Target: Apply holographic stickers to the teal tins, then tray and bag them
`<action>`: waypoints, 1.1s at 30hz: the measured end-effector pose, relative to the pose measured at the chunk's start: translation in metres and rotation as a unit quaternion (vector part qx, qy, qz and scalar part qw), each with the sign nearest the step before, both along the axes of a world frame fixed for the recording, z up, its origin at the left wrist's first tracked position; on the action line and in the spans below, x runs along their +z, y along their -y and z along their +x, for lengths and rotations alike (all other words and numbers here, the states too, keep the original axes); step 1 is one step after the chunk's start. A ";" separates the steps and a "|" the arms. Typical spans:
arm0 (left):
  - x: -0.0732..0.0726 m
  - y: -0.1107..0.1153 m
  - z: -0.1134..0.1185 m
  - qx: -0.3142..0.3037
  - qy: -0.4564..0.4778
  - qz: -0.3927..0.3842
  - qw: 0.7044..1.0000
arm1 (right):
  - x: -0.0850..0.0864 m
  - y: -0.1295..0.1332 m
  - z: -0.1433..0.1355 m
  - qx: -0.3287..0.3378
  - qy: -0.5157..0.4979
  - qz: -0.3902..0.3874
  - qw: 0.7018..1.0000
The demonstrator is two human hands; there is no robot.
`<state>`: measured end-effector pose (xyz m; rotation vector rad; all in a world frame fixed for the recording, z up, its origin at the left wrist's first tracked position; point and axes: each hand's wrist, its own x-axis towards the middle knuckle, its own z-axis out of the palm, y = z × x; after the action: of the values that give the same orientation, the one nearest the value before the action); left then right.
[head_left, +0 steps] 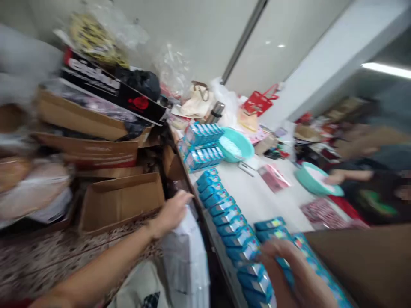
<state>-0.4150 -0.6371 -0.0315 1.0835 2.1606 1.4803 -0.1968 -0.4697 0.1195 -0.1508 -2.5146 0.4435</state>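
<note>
Left hand [172, 213], lower centre: closed on white plastic [188, 256]. Right hand [293, 267], lower right: half-curled, blurred, near blue boxes [236, 224]; grip unclear.

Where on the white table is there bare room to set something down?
The white tabletop looks bare between the long row of blue boxes and the pink packet. It is crowded at the far end, around the near turquoise basin and red bag, and near the blurred right hand, where more blue boxes sit.
</note>
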 end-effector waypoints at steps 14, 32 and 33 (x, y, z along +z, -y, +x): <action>-0.023 -0.030 -0.025 -0.197 0.283 0.085 0.935 | -0.062 -0.016 -0.154 -0.008 0.092 -0.315 0.945; -0.033 -0.087 -0.013 -0.101 0.338 0.019 0.936 | -0.097 -0.056 -0.155 -0.143 0.096 -0.198 0.965; -0.036 -0.089 -0.014 -0.100 0.337 0.016 0.936 | -0.099 -0.058 -0.155 -0.144 0.098 -0.200 0.964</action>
<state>-0.4288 -0.5479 -0.0674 0.6376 1.5074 1.5067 -0.3523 -0.4118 0.0204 -0.7388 -2.5037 0.8420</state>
